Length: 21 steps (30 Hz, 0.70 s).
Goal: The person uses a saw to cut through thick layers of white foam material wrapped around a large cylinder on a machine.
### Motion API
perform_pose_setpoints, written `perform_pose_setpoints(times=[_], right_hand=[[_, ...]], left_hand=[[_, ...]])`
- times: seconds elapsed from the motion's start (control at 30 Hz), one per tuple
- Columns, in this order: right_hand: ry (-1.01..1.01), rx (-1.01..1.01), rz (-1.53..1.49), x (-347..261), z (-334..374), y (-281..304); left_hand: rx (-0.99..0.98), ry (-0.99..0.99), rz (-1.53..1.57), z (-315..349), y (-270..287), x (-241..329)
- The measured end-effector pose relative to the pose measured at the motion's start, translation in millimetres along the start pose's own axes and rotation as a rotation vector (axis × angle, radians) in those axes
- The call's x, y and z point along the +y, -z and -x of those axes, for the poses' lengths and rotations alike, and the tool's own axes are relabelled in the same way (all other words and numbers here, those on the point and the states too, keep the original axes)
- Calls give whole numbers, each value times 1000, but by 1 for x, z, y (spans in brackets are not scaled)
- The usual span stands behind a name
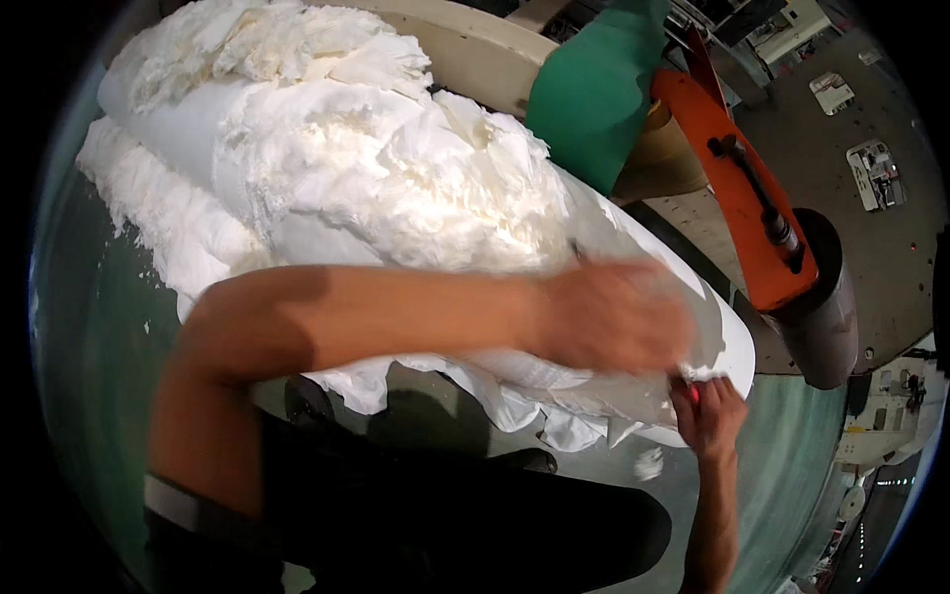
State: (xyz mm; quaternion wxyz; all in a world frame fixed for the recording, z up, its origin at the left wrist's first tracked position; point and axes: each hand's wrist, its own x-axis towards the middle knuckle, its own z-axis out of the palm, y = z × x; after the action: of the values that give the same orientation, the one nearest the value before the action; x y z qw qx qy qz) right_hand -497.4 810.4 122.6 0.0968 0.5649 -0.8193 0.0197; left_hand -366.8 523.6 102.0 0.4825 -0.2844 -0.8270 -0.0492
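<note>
A large white roll (727, 337) lies in front of me, its outer layers torn into a thick heap of soft white sheets (396, 168) that look like paper or tissue. My left forearm crosses over the roll. My left hand (623, 317) is smeared by motion above the roll's right part, so its fingers cannot be made out. At the roll's lower right end, my right hand (711, 416) is closed around a small red and dark object (693, 394), mostly hidden by the fingers; its kind does not show. Loose white sheet edges (574, 431) hang along the roll's near side.
Behind the roll stands a beige machine part (475, 45) with a green sheet (594, 99) over it. An orange arm (742, 198) and a grey cylinder (821, 317) stand at the right. A white scrap (649, 463) lies on the green floor (792, 445) near my knee.
</note>
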Motion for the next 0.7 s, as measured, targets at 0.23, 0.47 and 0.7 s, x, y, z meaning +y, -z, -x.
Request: perform_pose_setpoints(times=[0.23, 0.47, 0.7], right_hand=[[-252, -71, -310, -44, -115, -21], [-236, -209, -188, -47, -134, -29], [-257, -162, -186, -34, -129, -37]], left_hand=[[-437, 656, -123, 134, 140, -57], [-443, 619, -114, 147, 87, -26], [-1104, 779, 487, 128, 94, 7]])
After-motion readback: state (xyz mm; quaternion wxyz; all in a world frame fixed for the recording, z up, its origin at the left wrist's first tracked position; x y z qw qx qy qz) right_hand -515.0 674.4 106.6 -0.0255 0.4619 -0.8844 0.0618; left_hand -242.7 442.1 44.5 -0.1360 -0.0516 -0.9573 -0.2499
